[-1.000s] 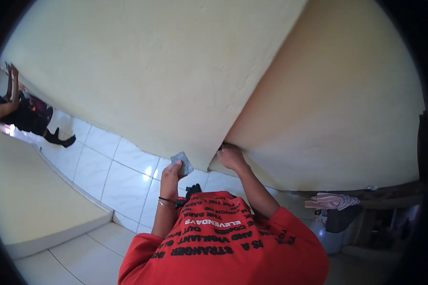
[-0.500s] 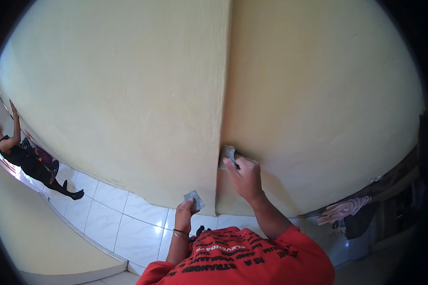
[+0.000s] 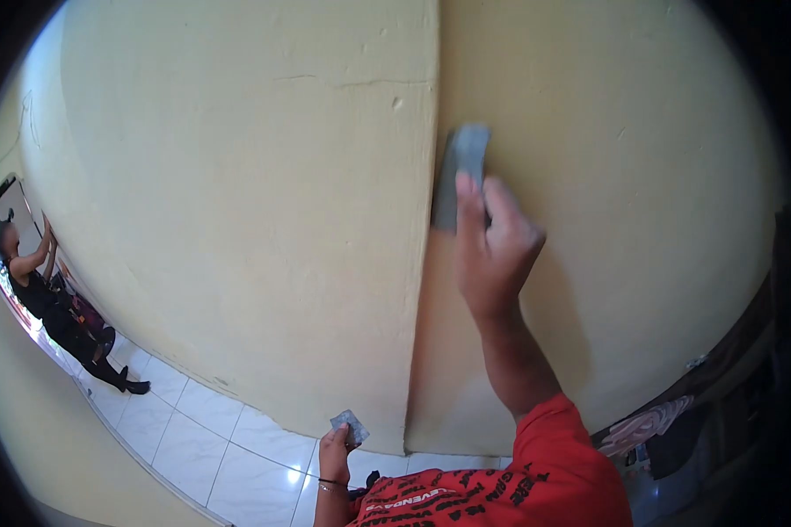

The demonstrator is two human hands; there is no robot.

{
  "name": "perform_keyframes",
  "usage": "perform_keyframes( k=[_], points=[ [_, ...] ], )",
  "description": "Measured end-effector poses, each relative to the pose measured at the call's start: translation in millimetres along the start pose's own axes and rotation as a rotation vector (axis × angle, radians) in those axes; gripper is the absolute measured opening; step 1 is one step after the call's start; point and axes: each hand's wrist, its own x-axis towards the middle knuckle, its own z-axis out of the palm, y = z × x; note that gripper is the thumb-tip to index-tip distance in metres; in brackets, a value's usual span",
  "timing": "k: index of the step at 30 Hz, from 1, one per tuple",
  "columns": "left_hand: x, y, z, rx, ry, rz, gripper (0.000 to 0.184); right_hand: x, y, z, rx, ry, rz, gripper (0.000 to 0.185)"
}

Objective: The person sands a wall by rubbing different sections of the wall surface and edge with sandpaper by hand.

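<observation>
My right hand point(image 3: 499, 259) is raised at the wall's vertical corner edge, its fingers closed on a bent grey piece of sandpaper point(image 3: 472, 147). The sandpaper is beside the edge, on the recessed right-hand part of the yellow wall point(image 3: 659, 202); a little motion blur softens it. Low down, my left hand point(image 3: 333, 454) pinches a small square of mottled grey sandpaper point(image 3: 351, 429) between thumb and fingers, held away from the wall.
Cracks and small dents mark the left wall face point(image 3: 237, 202). At far left another person point(image 3: 48, 303) in dark clothes stands with hands raised to the wall. White tiles point(image 3: 206, 408) cover the floor. A striped cloth point(image 3: 646, 426) hangs at lower right.
My right hand has moved up along the wall edge with its sandpaper. The view has tilted upward, and my left hand sits lower in it, still holding its square.
</observation>
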Motion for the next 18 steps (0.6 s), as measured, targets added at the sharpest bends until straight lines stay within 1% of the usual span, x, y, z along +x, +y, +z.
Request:
perform_keyframes(
  k=[2,6,7,8,9,12,18],
  points=[
    [-1.4,1.8,-0.9,0.013,0.020,0.010,0.022,37.3,-6.6,6.0,0.017,0.110,-0.119,0.024],
    [-0.9,1.2,-0.6,0.018,0.025,0.021,0.022,108.3,-6.3,12.3,-0.080,0.254,-0.383,0.018],
    [-1.5,0.2,-0.1,0.018,0.027,0.013,0.022,126.7,-21.5,9.3,-0.065,0.236,-0.274,0.016],
    [-1.1,0.4,0.7,0.017,0.020,0.016,0.022,144.4,-37.5,6.1,-0.052,0.219,-0.161,0.022],
    [-0.9,2.9,-1.6,0.019,0.014,0.021,0.022,161.5,-44.6,7.7,-0.056,0.215,-0.149,0.022],
    [0.8,4.8,-3.3,0.037,0.007,-0.008,0.023,199.4,-47.7,10.7,-0.136,0.349,-0.499,0.018],
    [9.4,2.1,-7.7,0.027,-0.027,-0.027,0.023,181.4,-47.0,6.1,-0.171,0.290,-0.454,0.017]
  ],
)
